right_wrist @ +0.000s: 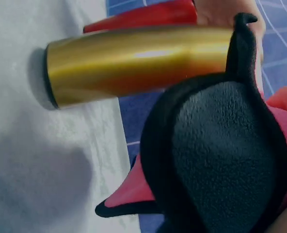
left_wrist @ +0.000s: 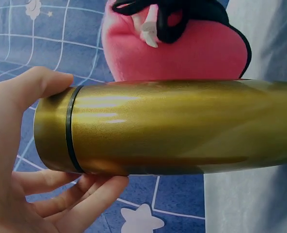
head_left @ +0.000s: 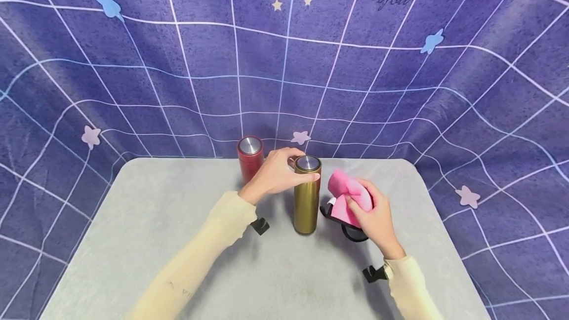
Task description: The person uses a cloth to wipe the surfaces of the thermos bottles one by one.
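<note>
My left hand [head_left: 279, 171] grips a gold thermos flask [head_left: 305, 206] round its top. The flask stands upright, its base at the grey table. In the left wrist view, the thumb and fingers lie on either side of the gold lid [left_wrist: 54, 131], near a dark seam ring. My right hand [head_left: 375, 216] pinches a soft pink fabric pouch [head_left: 351, 200] with black edging, just right of the flask. A white tag [left_wrist: 149, 31] and black loops show on the pouch in the left wrist view. Its rounded black panel [right_wrist: 221, 155] faces the right wrist camera.
A red thermos flask [head_left: 251, 159] with a steel-topped lid stands behind the left hand, near the back edge of the grey table [head_left: 178, 211]. A blue grid-patterned cloth [head_left: 258, 93] with stars hangs behind and beside the table.
</note>
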A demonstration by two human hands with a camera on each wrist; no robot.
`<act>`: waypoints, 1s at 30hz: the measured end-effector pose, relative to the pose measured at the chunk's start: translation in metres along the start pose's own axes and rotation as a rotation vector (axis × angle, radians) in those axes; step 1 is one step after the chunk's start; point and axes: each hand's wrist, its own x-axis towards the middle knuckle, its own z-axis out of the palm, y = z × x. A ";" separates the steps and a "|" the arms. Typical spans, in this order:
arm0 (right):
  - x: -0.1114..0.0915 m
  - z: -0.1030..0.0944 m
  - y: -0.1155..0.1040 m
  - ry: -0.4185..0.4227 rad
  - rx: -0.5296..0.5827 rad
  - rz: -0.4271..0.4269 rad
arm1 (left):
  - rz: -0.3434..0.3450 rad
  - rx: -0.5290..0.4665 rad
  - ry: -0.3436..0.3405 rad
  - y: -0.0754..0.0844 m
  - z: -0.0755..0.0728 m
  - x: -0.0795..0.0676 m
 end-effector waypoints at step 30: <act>-0.006 0.065 -0.039 0.076 -0.442 -0.958 | -0.159 -0.007 -0.043 0.009 -0.002 0.008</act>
